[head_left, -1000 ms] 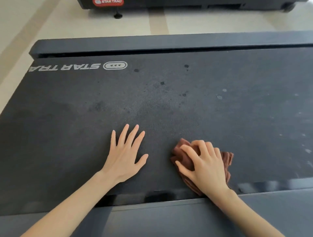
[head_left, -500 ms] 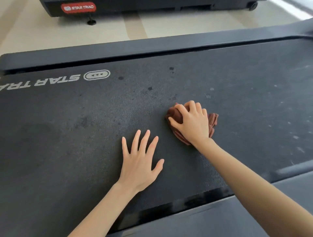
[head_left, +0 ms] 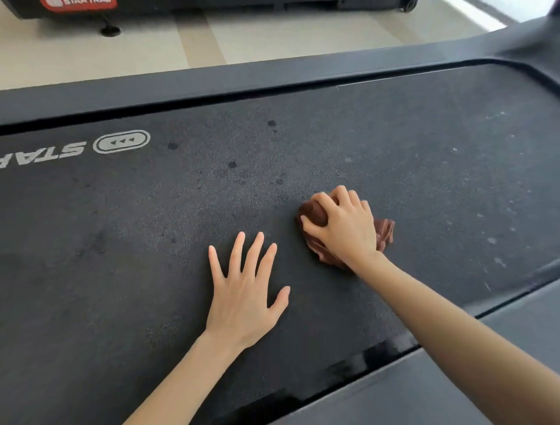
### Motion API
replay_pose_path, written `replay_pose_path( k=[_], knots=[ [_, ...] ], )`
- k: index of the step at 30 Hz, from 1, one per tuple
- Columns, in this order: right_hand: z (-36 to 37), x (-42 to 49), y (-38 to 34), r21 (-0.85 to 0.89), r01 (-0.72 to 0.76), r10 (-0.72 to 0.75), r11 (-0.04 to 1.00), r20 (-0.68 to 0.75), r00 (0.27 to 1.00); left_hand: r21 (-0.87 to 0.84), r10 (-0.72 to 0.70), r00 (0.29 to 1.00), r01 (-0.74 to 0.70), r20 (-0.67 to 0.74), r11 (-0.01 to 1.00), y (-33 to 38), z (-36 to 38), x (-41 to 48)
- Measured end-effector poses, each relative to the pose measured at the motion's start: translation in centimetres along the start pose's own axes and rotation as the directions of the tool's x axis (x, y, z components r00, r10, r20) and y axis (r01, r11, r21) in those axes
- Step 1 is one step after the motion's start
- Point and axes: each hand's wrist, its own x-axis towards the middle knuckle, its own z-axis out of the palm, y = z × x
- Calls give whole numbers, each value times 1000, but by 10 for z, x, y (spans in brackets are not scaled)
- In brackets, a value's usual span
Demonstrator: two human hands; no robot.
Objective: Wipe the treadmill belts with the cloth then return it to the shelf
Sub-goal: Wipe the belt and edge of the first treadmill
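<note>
The right hand (head_left: 345,226) grips the bunched brown cloth (head_left: 383,232), pressing it onto the treadmill belt (head_left: 121,242) to scrub. The left hand (head_left: 245,291) lies flat, fingers spread, just beside it, probably bracing the body. Dark spots (head_left: 232,164) lie beyond both hands.

White letters (head_left: 42,154) on the belt (head_left: 363,145) in front of me, upside down from where I look, read "STA", then a letter cut by the left edge. Just right of them is a white oval logo (head_left: 121,141) holding three small arrowheads. Beyond, a red label (head_left: 78,3) on another treadmill (head_left: 242,3) shows "STAR TRAC" in white, cropped at the top.
</note>
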Motion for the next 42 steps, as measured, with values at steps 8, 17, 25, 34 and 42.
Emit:
replay_pose_path(
  k=[8,17,25,34,42],
  knots=[
    [-34,-47,0,87,-93,79,992,157,985,23,-18,998,16,55,1000,1,-7,-2],
    [-36,-85,12,-11,-50,50,999,31,998,-28,104,994,-103,20,994,30,-1,30],
    [5,48,51,-84,-189,192,978,33,981,-32,101,995,-101,-14,994,31,4,34],
    [-32,-66,28,3,-199,197,980,121,973,1,89,996,-89,16,996,24,4,33],
    [-52,-127,19,-39,-216,218,976,53,975,-69,262,965,-263,-11,962,50,4,32]
  ],
)
